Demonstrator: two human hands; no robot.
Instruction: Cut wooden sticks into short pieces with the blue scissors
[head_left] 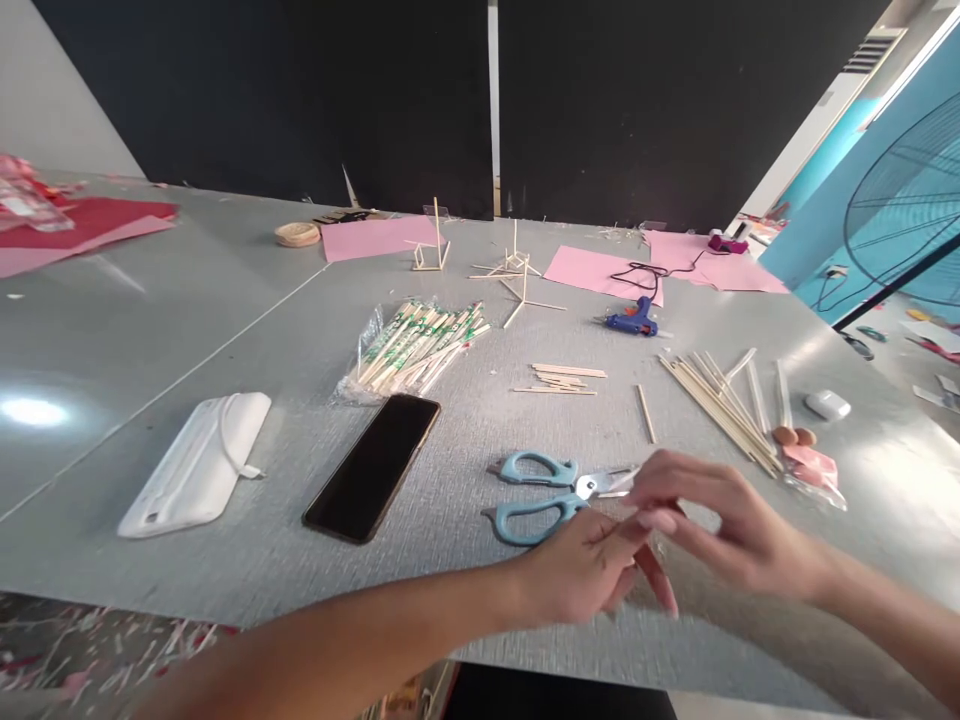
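My left hand (pixel 592 565) and my right hand (pixel 720 525) meet low over the grey table (pixel 247 340), fingertips pinched together. What they pinch is too small and blurred to name. Just behind the hands lie blue-handled scissors (pixel 536 490), blades pointing right. A bundle of bamboo sticks (pixel 724 405) lies to the right of the scissors. A few short flat sticks (pixel 562 378) lie further back.
A black phone (pixel 373 466) and a white case (pixel 199 462) lie on the left. A bag of wrapped chopsticks (pixel 415 345), a blue glue gun (pixel 634 320), pink paper sheets (pixel 600 272), small stick frames (pixel 510 270) and a white earbud case (pixel 826 405) also sit on the table.
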